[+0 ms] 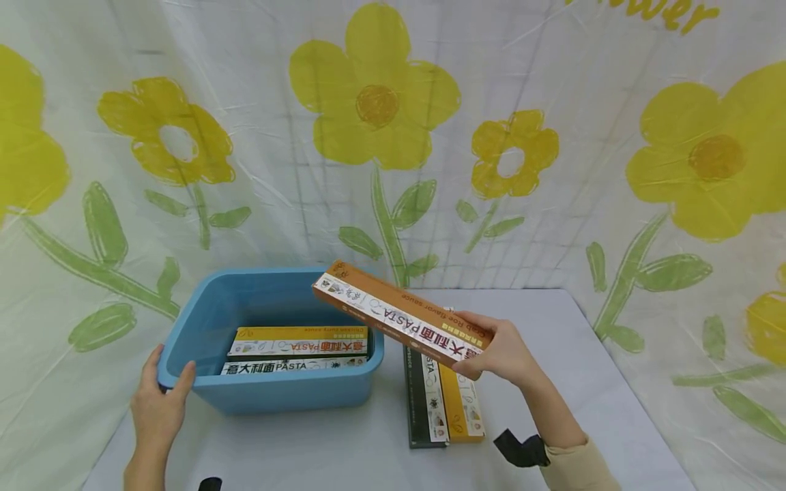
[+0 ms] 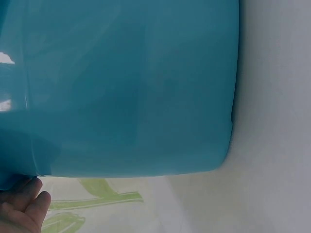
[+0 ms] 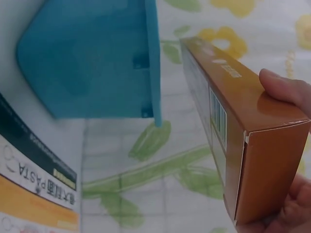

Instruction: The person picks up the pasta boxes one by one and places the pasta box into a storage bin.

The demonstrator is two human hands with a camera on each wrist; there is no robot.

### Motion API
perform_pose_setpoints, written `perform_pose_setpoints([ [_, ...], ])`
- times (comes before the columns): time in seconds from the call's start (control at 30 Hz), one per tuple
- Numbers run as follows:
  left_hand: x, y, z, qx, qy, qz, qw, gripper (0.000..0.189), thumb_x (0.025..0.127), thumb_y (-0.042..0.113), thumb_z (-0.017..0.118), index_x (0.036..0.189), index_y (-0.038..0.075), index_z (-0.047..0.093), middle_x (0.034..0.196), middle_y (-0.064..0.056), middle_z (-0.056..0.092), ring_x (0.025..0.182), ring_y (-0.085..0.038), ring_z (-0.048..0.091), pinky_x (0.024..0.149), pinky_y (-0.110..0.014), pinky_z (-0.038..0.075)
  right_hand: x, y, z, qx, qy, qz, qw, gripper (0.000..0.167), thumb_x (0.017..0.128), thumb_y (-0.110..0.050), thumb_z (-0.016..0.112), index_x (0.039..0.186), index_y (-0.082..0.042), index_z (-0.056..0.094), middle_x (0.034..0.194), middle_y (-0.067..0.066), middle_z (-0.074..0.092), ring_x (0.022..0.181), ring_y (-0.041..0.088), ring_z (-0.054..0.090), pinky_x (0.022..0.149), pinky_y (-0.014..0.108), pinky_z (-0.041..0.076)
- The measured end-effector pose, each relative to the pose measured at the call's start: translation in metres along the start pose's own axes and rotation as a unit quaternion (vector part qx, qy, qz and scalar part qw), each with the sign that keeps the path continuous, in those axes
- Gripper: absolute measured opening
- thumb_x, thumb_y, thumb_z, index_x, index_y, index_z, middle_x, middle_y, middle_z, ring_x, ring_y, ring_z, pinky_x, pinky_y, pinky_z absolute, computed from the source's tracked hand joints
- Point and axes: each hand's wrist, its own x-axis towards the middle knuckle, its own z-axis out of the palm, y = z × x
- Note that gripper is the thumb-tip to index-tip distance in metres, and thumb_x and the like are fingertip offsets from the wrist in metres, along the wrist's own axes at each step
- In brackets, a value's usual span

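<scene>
My right hand [image 1: 500,348] grips the near end of a brown pasta box [image 1: 402,317], held tilted above the table with its far end over the right rim of a blue plastic bin [image 1: 288,392]. In the right wrist view the thumb lies on the top face of the brown pasta box [image 3: 272,170] and fingers are beneath it. At the bin's left front corner, my left hand [image 1: 161,402] holds the rim, thumb on one side and fingers on the other. Inside the bin lie a yellow pasta box [image 1: 301,334] and another pasta box [image 1: 295,365] with a white label.
Right of the bin, a dark green pasta box [image 1: 424,409] and a yellow-orange pasta box [image 1: 463,409] lie side by side on the white table [image 1: 295,450]. A flower-printed cloth [image 1: 258,136] hangs behind. A black strap [image 1: 520,450] shows by the right wrist.
</scene>
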Motion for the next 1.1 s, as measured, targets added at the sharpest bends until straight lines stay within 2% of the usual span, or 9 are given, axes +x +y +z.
perform_pose_setpoints([
  [0.23, 0.001, 0.001, 0.0, 0.0, -0.005, 0.0, 1.0, 0.069, 0.099, 0.025, 0.052, 0.154, 0.002, 0.017, 0.149, -0.034, 0.027, 0.132, -0.056, 0.03, 0.101, -0.068, 0.03, 0.02, -0.008, 0.007, -0.006, -0.053, -0.029, 0.9982, 0.082, 0.064, -0.014, 0.088, 0.136, 0.004, 0.053, 0.119, 0.019, 0.061, 0.094, 0.027, 0.055, 0.074, 0.034, 0.055],
  [0.47, 0.0, 0.001, 0.001, 0.0, 0.001, 0.005, 1.0, 0.069, 0.099, 0.025, 0.052, 0.154, 0.001, 0.018, 0.149, -0.034, 0.028, 0.131, -0.056, 0.031, 0.102, -0.068, 0.03, 0.038, -0.016, 0.019, -0.022, -0.08, -0.026, 0.9962, 0.082, 0.061, -0.015, 0.087, 0.134, 0.002, 0.055, 0.116, 0.016, 0.063, 0.093, 0.025, 0.057, 0.074, 0.033, 0.055],
  [0.67, 0.0, 0.0, 0.0, -0.001, 0.003, 0.006, 1.0, 0.069, 0.099, 0.025, 0.052, 0.154, 0.001, 0.018, 0.148, -0.035, 0.029, 0.131, -0.057, 0.032, 0.101, -0.068, 0.03, 0.053, -0.025, 0.029, -0.034, -0.113, -0.047, 0.9919, 0.082, 0.061, -0.019, 0.087, 0.133, 0.003, 0.056, 0.115, 0.015, 0.064, 0.092, 0.024, 0.057, 0.074, 0.034, 0.054],
  [0.9, 0.0, -0.001, 0.0, 0.005, 0.006, 0.009, 0.9999, 0.069, 0.098, 0.025, 0.053, 0.153, 0.0, 0.019, 0.146, -0.037, 0.031, 0.129, -0.058, 0.033, 0.1, -0.068, 0.031, 0.067, -0.033, 0.041, -0.048, -0.154, -0.067, 0.9846, 0.078, 0.061, -0.015, 0.087, 0.131, 0.002, 0.058, 0.113, 0.013, 0.067, 0.089, 0.022, 0.059, 0.073, 0.032, 0.054],
  [1.1, 0.0, -0.002, 0.001, 0.001, 0.003, 0.004, 1.0, 0.069, 0.099, 0.025, 0.052, 0.154, 0.001, 0.018, 0.147, -0.036, 0.029, 0.13, -0.058, 0.032, 0.1, -0.069, 0.03, 0.079, -0.034, 0.053, -0.06, -0.178, -0.069, 0.9798, 0.073, 0.063, -0.009, 0.085, 0.13, 0.002, 0.059, 0.113, 0.012, 0.068, 0.088, 0.02, 0.06, 0.074, 0.031, 0.054],
])
